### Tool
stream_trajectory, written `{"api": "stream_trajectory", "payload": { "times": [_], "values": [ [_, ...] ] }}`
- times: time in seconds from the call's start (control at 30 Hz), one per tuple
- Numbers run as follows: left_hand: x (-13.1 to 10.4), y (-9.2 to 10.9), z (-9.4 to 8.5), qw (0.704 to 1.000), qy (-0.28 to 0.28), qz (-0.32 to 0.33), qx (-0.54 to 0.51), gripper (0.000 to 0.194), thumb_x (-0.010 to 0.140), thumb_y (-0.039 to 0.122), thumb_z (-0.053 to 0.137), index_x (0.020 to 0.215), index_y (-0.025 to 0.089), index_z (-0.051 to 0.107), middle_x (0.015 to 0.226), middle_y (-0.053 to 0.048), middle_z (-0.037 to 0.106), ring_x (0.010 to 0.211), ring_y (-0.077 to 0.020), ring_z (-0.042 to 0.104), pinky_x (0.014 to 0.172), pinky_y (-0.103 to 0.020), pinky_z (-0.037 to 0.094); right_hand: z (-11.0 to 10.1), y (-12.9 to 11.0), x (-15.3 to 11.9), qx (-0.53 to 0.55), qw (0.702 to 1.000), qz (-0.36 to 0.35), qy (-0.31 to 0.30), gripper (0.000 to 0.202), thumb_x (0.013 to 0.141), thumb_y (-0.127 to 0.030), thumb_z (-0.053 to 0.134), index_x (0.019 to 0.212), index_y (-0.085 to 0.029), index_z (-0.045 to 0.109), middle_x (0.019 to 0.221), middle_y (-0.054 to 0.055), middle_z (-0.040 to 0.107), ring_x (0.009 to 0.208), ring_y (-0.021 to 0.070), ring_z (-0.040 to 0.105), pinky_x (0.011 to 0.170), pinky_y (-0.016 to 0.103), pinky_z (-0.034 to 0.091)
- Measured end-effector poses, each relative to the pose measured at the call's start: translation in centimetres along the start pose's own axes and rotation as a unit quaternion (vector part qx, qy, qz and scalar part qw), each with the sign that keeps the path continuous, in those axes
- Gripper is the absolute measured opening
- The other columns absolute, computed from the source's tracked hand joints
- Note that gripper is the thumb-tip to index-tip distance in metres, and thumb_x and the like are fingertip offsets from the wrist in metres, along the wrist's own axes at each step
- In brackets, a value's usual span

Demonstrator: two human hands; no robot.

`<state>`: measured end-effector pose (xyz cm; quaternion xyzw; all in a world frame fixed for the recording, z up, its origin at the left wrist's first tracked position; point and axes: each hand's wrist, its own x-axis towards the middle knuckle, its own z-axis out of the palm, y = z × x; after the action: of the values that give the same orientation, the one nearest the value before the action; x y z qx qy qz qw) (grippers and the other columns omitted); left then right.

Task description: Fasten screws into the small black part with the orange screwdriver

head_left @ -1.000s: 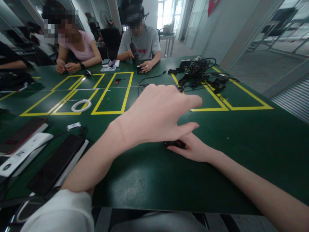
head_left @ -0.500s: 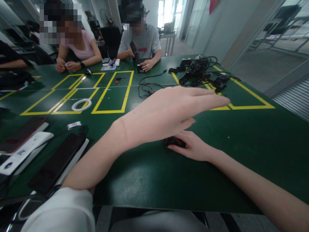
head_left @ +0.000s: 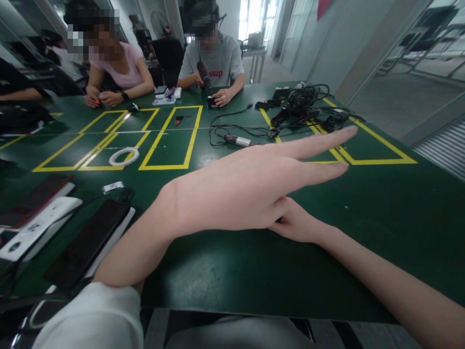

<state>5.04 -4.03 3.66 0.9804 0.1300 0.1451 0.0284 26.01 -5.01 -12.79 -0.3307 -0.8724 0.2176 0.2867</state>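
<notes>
My left hand (head_left: 232,189) is held out over the table in the middle of the view, back of the hand upward. Two of its fingers are stretched forward and spread in a V, with nothing between them; the other fingers are tucked under or hidden. Behind and below it, my right hand (head_left: 301,220) rests low at the green table (head_left: 225,276), its fingers curled and largely covered by the left hand. Only a sliver of something dark shows at the right hand's grip, too little to name.
Phones and white power banks (head_left: 41,228) with cables lie at left. A white tape ring (head_left: 124,156) sits near yellow taped rectangles. Tangled black cables (head_left: 301,104) lie at the far right. Across the table, one person holds a power drill (head_left: 204,75); another person sits beside.
My left hand has lowered slightly, and its two stretched fingers have spread apart. It now covers the shiny dark object that showed in my right hand. The right hand has barely moved.
</notes>
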Motion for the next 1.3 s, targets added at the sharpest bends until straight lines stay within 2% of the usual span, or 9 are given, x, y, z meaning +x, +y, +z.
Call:
{"api": "stream_trajectory", "payload": {
  "times": [0.17, 0.33, 0.43, 0.57, 0.63, 0.8, 1.03, 1.2, 1.3],
  "values": [
    [0.5, -0.6, 0.2, 0.997, 0.03, -0.039, 0.066, 0.06, 0.092, 0.004, 0.051, 0.149, 0.024, 0.056, 0.159, -0.003, 0.053, 0.141, -0.0219, 0.057, 0.109, -0.034, 0.053, 0.0, 0.1, -0.1, -0.034, 0.999, -0.016, 0.004, 0.02, 0.099, -0.035, 0.062, 0.107, -0.018, 0.068, 0.086, 0.007, 0.073, 0.071, 0.0209, 0.067, 0.064, 0.03, 0.051],
    [0.7, -1.3, 0.5, 0.991, 0.028, -0.091, 0.091, 0.05, 0.094, 0.024, 0.062, 0.144, 0.028, 0.06, 0.124, -0.002, 0.076, 0.124, -0.028, 0.069, 0.101, -0.039, 0.057, 0.0, 0.3, -0.2, -0.052, 0.999, -0.011, -0.006, 0.022, 0.099, -0.035, 0.063, 0.111, -0.016, 0.068, 0.077, 0.003, 0.069, 0.06, 0.0176, 0.06, 0.057, 0.028, 0.045],
    [0.4, -1.3, 0.4, 0.994, 0.028, -0.077, 0.066, 0.052, 0.094, 0.02, 0.056, 0.145, 0.027, 0.059, 0.14, -0.006, 0.068, 0.134, -0.0279, 0.063, 0.107, -0.042, 0.055, 0.1, 0.3, -0.1, -0.034, 0.999, -0.017, 0.004, 0.022, 0.1, -0.036, 0.061, 0.113, -0.019, 0.066, 0.09, 0.006, 0.073, 0.063, 0.0177, 0.062, 0.06, 0.029, 0.048],
    [0.1, -0.9, 0.0, 0.999, 0.024, -0.026, 0.02, 0.067, 0.09, 0.005, 0.047, 0.155, 0.021, 0.048, 0.172, -0.011, 0.029, 0.16, -0.0229, 0.029, 0.119, -0.041, 0.046, 0.0, 0.2, 0.0, -0.029, 1.0, -0.007, 0.004, 0.017, 0.099, -0.037, 0.062, 0.102, -0.021, 0.066, 0.085, 0.004, 0.069, 0.066, 0.0188, 0.062, 0.062, 0.029, 0.05],
    [0.1, -0.8, 0.0, 0.999, 0.016, -0.025, 0.011, 0.068, 0.091, 0.002, 0.041, 0.156, 0.022, 0.045, 0.174, -0.009, 0.023, 0.162, -0.0203, 0.024, 0.119, -0.039, 0.047, 0.0, 0.1, -0.1, -0.028, 1.0, -0.012, 0.005, 0.016, 0.099, -0.035, 0.062, 0.102, -0.02, 0.066, 0.084, 0.004, 0.069, 0.065, 0.018, 0.062, 0.061, 0.029, 0.049],
    [0.7, -0.8, 0.3, 0.998, 0.023, -0.052, 0.036, 0.063, 0.093, 0.003, 0.043, 0.145, 0.036, 0.058, 0.167, 0.004, 0.041, 0.153, -0.0236, 0.043, 0.115, -0.04, 0.053, 0.0, 0.3, -0.1, -0.038, 0.999, -0.024, 0.008, 0.017, 0.099, -0.033, 0.062, 0.105, -0.018, 0.065, 0.085, 0.004, 0.071, 0.06, 0.0151, 0.059, 0.056, 0.027, 0.045],
    [0.2, -0.5, -0.1, 1.0, -0.009, -0.022, 0.008, 0.055, 0.094, 0.008, 0.043, 0.144, 0.024, 0.06, 0.154, 0.0, 0.057, 0.142, -0.0185, 0.056, 0.116, -0.033, 0.05, 0.0, 0.0, 0.0, -0.017, 1.0, -0.011, 0.018, 0.016, 0.098, -0.034, 0.061, 0.104, -0.02, 0.067, 0.089, 0.006, 0.074, 0.07, 0.0206, 0.067, 0.064, 0.031, 0.054],
    [-0.3, -0.1, -0.4, 0.999, -0.032, -0.015, 0.013, 0.058, 0.093, 0.01, 0.044, 0.147, 0.028, 0.057, 0.159, -0.001, 0.052, 0.138, -0.0217, 0.059, 0.104, -0.031, 0.055, -0.2, -0.3, 0.1, 0.01, 1.0, 0.012, 0.007, 0.015, 0.098, -0.034, 0.06, 0.096, -0.021, 0.067, 0.088, 0.006, 0.073, 0.076, 0.0234, 0.07, 0.071, 0.035, 0.058],
    [-0.2, 0.0, -0.3, 0.999, -0.025, -0.023, 0.028, 0.054, 0.097, 0.011, 0.04, 0.146, 0.028, 0.058, 0.156, -0.003, 0.054, 0.134, -0.0223, 0.061, 0.1, -0.032, 0.056, -0.1, -0.2, 0.0, 0.008, 1.0, -0.013, 0.023, 0.019, 0.099, -0.035, 0.061, 0.109, -0.021, 0.068, 0.101, 0.009, 0.076, 0.086, 0.0252, 0.072, 0.076, 0.036, 0.059]
  ]
}}
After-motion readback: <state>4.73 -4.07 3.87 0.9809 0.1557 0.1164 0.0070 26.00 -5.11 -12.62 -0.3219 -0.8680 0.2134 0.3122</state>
